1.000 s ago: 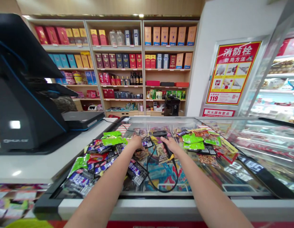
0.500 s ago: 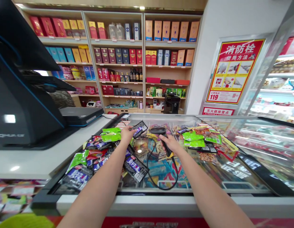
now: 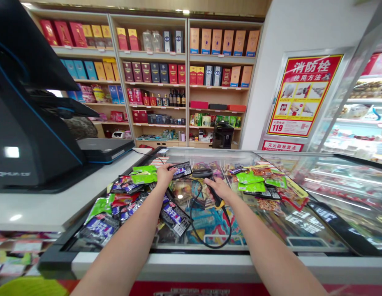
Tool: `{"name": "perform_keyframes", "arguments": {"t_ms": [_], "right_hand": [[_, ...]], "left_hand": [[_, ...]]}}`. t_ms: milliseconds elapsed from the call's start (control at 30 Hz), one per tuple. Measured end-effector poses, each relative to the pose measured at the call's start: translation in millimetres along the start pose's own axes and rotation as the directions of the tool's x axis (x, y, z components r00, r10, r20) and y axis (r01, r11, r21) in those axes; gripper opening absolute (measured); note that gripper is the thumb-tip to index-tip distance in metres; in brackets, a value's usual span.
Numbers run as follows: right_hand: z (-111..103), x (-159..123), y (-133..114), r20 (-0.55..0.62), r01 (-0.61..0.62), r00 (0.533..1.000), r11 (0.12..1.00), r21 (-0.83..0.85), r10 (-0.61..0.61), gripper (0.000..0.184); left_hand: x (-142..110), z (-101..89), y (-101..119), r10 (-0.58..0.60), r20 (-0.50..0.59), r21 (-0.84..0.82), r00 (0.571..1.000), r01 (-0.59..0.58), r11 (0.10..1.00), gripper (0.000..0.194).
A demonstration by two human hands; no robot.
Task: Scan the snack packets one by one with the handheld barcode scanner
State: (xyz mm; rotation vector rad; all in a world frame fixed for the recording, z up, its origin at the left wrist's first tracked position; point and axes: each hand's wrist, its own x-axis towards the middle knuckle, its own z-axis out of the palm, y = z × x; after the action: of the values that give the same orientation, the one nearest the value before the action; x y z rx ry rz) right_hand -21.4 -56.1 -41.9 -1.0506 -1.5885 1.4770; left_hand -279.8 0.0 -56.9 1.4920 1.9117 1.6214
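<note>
My left hand (image 3: 165, 174) pinches the end of a black and purple snack packet (image 3: 182, 169) above the glass lid. Wrapped round the handle of a black and yellow barcode scanner (image 3: 203, 172) is my right hand (image 3: 218, 188). The scanner's head sits close beside the packet's right end; whether they touch I cannot tell. Its black cable (image 3: 195, 230) loops over the glass. Under and around my left forearm lies a pile of snack packets (image 3: 126, 187), black, green and red. A second group of packets (image 3: 251, 181) lies right of the scanner.
Beneath everything is a glass-topped chest freezer (image 3: 215, 257) with goods inside. At the left, a dark checkout terminal (image 3: 39, 135) stands on a white counter (image 3: 33, 209). Shelves with boxed bottles (image 3: 153, 73) line the back wall. A yellow-green basket (image 3: 30, 286) shows at the bottom left.
The packet in my left hand has turned from slanting upward to nearly level. The scanner has shifted slightly left, closer to the packet, in my right hand.
</note>
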Motion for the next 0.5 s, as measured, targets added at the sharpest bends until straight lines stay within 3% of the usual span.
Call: {"name": "perform_keyframes", "arguments": {"t_ms": [333, 500], "right_hand": [[2.2, -0.6, -4.6, -0.019, -0.054, 0.998, 0.997, 0.048, 0.055, 0.027], [-13.7, -5.4, -19.3, -0.083, -0.055, 0.995, 0.995, 0.089, 0.062, 0.022]], "left_hand": [[-4.1, -2.3, 7.2, 0.021, 0.005, 0.15, 1.0, -0.022, 0.988, 0.025], [-10.4, 18.1, 33.6, 0.041, 0.077, 0.122, 0.996, -0.05, 0.991, 0.022]]}}
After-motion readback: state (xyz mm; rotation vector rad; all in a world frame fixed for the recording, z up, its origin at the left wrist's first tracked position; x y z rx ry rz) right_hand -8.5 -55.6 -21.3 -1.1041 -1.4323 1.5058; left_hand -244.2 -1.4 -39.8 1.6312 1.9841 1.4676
